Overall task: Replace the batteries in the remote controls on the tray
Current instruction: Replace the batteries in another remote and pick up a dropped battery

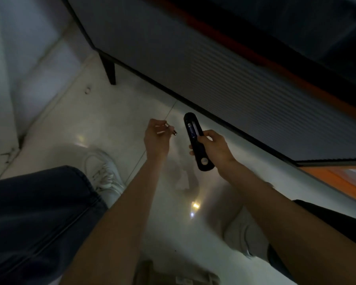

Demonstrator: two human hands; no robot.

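Head camera view, looking down past both bare forearms to a pale glossy floor (119, 120). The right hand (215, 148) is wrapped around the middle of a black remote control (194, 138), fingers closed on it, holding it tilted with its back facing up. The battery compartment near its far end lies uncovered, and something pale sits inside; the blur hides what it is. The left hand (156, 136) hovers just beside the remote, apart from it, its fingers (162, 125) pinched on a small metallic battery (171, 129) whose tip points toward the remote. A dark cabinet (193, 58) on short legs runs diagonally beyond the hands. Below, a leg in dark jeans (35, 212) and a white sneaker (103, 171) rest on the floor.
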